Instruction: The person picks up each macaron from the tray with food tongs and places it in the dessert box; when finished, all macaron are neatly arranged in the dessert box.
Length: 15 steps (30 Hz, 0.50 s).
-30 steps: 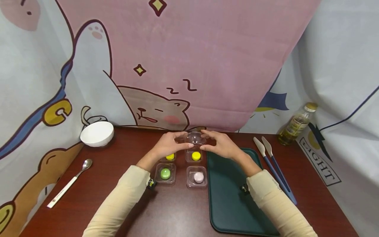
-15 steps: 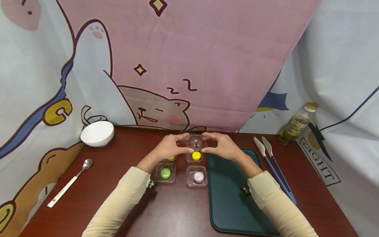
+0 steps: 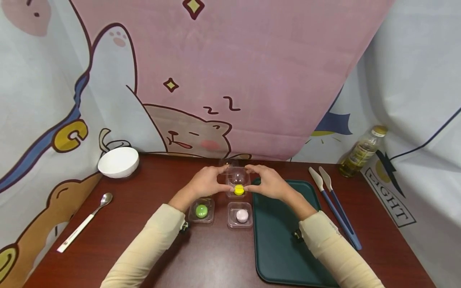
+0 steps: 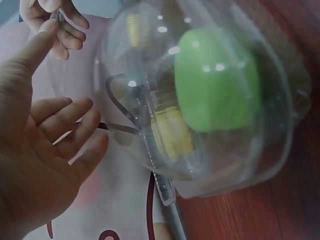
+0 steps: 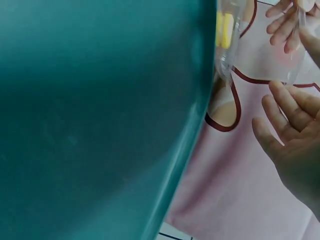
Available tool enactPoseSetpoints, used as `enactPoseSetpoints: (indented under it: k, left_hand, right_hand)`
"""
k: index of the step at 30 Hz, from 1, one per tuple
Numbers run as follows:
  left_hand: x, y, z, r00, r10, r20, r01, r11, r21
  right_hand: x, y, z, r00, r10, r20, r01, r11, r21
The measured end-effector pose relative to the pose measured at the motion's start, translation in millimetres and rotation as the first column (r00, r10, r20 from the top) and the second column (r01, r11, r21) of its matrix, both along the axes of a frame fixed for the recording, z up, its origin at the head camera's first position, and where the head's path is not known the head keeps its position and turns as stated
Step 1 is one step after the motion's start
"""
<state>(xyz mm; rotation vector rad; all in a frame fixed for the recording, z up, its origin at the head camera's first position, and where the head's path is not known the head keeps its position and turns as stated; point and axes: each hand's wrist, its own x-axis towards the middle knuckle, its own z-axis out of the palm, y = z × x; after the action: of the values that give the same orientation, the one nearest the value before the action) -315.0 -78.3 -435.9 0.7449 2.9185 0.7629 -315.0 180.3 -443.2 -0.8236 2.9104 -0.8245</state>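
Observation:
Between my two hands is a clear plastic domed lid [image 3: 237,175], over the far right container with a yellow macaron [image 3: 239,190]. My left hand [image 3: 205,182] pinches the lid's left edge between thumb and fingers. From the other side, my right hand [image 3: 269,182] pinches its right edge. Closer to me, a green macaron [image 3: 201,211] and a pale pink macaron [image 3: 242,216] each sit in a clear container. In the left wrist view, the green macaron [image 4: 217,80] shows large through clear plastic, with a yellow macaron [image 4: 172,132] beyond. My left hand mostly hides the far left container.
A dark green tray [image 3: 284,240] lies just right of the containers. Two blue-handled knives [image 3: 336,208] and an oil bottle [image 3: 361,152] are farther right. At left are a white bowl [image 3: 118,163] and a spoon [image 3: 84,224]. A printed curtain [image 3: 266,80] backs the table.
Both hands have come slightly lower and closer to me with the lid, which now tilts more upright. The far left yellow macaron has gone out of sight behind my left hand.

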Motion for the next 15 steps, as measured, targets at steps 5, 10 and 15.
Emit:
enactPoseSetpoints:
  k: [5, 10, 15]
  left_hand:
    - [0.5, 1.6, -1.7, 1.000, 0.001, -0.011, -0.002, 0.998, -0.070]
    - [0.4, 0.8, -3.3, 1.000, 0.011, -0.008, -0.012, 0.991, -0.135]
    - [-3.1, 0.9, -6.5, 1.000, 0.006, -0.020, -0.010, 0.982, -0.187]
  right_hand:
    - [0.8, -4, -7.4, 1.000, -0.014, -0.021, 0.015, 0.999, 0.031]
    - [-0.2, -9, -11.8, 0.999, -0.005, -0.032, 0.007, 0.998, 0.056]
    - [-1.4, -11, -14.8, 0.999, 0.006, -0.032, -0.003, 0.997, 0.074]
